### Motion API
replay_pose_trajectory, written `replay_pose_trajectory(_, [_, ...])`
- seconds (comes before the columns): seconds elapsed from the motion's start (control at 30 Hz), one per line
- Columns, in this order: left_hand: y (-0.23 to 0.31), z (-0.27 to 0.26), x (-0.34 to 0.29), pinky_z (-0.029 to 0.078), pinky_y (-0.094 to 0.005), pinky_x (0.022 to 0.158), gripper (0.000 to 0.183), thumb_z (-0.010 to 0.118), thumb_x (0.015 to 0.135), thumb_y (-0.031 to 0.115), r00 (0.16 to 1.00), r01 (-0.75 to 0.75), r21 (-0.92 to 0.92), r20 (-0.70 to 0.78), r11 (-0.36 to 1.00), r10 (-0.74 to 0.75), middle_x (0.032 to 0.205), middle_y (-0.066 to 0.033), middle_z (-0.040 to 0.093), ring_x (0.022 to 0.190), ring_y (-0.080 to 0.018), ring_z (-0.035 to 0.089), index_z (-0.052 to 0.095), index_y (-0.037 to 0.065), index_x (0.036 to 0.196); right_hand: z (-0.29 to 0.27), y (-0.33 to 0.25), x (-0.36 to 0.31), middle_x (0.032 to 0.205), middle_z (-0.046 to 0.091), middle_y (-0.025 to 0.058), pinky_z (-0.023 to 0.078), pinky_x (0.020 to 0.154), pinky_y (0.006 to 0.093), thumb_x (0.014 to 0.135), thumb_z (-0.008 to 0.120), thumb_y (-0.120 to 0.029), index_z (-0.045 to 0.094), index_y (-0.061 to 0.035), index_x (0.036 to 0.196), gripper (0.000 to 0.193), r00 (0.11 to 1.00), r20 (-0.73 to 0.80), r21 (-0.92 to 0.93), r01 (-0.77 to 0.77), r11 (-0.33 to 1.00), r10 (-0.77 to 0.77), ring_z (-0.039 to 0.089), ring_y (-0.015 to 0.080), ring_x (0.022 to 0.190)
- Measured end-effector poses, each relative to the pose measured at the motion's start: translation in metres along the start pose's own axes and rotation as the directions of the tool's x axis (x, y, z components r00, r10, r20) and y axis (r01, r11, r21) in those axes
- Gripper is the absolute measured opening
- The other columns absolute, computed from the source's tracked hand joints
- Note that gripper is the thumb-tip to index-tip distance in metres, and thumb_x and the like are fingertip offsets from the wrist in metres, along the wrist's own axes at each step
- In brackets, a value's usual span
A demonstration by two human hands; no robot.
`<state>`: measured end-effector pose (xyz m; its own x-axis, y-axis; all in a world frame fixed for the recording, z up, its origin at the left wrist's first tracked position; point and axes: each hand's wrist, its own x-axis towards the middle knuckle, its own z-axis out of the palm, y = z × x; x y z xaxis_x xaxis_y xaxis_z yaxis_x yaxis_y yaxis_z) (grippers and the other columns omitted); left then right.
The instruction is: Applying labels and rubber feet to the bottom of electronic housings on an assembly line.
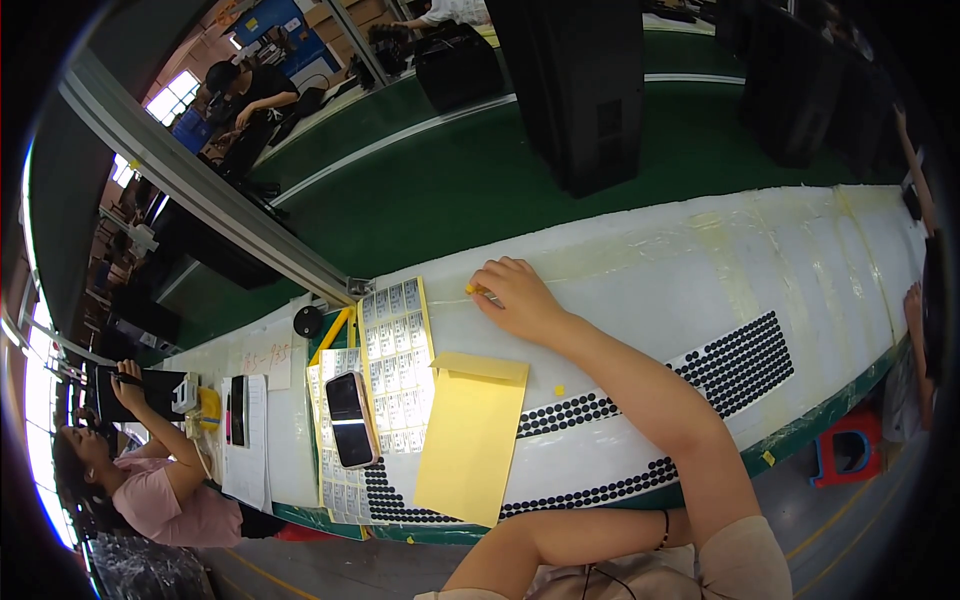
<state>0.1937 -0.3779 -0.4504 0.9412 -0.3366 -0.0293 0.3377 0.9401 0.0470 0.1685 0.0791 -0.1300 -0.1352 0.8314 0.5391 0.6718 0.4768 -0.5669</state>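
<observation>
My right hand [518, 300] is closed, its fingertips pinching a small yellow piece [471, 288] over the far side of the white-covered table. Below that hand lies a yellow sheet [470, 440] with a folded top edge. It partly covers strips of black round dots [735, 365] and sheets of printed silver labels [397, 330]. My left forearm [590, 535] is folded in front of me, a dark bracelet at its wrist. The left hand [680, 525] passes behind my right arm, so its fingers are hidden.
A phone [350, 420] lies on the labels. Beyond it are a black round item [308, 321] and a metal post [220, 200]. A co-worker in pink [165, 495] sits at the left. Tall black cases [580, 100] stand across the green conveyor [440, 190]. A red stool [848, 445] is at right.
</observation>
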Motion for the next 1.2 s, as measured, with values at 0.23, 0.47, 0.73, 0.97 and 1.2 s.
replay_pose_trajectory(0.23, [0.005,0.009,-0.007,0.028,-0.0293,0.113,0.042,0.027,0.105,0.027,0.998,0.006,0.005,0.06,1.0,-0.006,0.151,-0.0066,0.031,0.136,-0.0141,0.032,0.032,0.011,0.143,0.0,-0.001,0.0,0.092,0.058,0.005,0.039,0.092,0.0376,0.085,0.061,-0.013,0.061,-0.0073,0.091,0.008,1.0,0.003,-0.002,-0.005,1.0,0.005,0.054,0.0227,0.092])
replay_pose_trajectory(0.47, [0.013,0.018,-0.01,0.026,-0.0298,0.114,0.042,0.028,0.105,0.027,0.993,0.013,0.013,0.121,1.0,-0.014,0.151,-0.0064,0.031,0.137,-0.0146,0.031,0.032,0.011,0.144,-0.002,-0.002,0.0,0.092,0.059,0.0051,0.039,0.092,0.0375,0.085,0.06,-0.013,0.06,-0.0073,0.091,0.009,1.0,0.015,-0.01,-0.014,1.0,0.014,0.054,0.023,0.093])
replay_pose_trajectory(0.73, [0.022,0.031,-0.018,0.025,-0.0304,0.115,0.043,0.028,0.105,0.028,0.982,0.009,0.021,0.188,1.0,-0.013,0.152,-0.0063,0.03,0.138,-0.0151,0.03,0.032,0.011,0.144,0.003,-0.006,0.003,0.092,0.059,0.0055,0.039,0.093,0.0377,0.085,0.061,-0.013,0.06,-0.0071,0.092,0.009,1.0,0.017,0.004,0.001,1.0,-0.001,0.054,0.0233,0.093])
replay_pose_trajectory(0.97, [0.06,0.099,-0.027,0.026,-0.0308,0.114,0.043,0.029,0.105,0.028,0.905,0.142,-0.734,-0.176,0.664,-0.388,0.152,-0.0069,0.03,0.137,-0.0155,0.032,0.033,0.011,0.143,-0.004,-0.001,-0.001,0.092,0.059,0.0053,0.039,0.092,0.0377,0.086,0.061,-0.013,0.06,-0.0072,0.092,0.009,1.0,0.011,-0.006,-0.013,1.0,0.013,0.054,0.0232,0.093])
replay_pose_trajectory(1.2, [0.023,0.026,-0.015,0.027,-0.0308,0.114,0.042,0.03,0.104,0.028,0.966,-0.037,0.072,0.258,0.997,0.017,0.152,-0.0075,0.03,0.136,-0.0158,0.033,0.034,0.01,0.143,0.007,-0.008,0.005,0.091,0.058,0.0052,0.039,0.092,0.0375,0.086,0.061,-0.013,0.06,-0.0073,0.091,0.008,1.0,0.015,0.01,0.007,1.0,-0.008,0.054,0.0229,0.092])
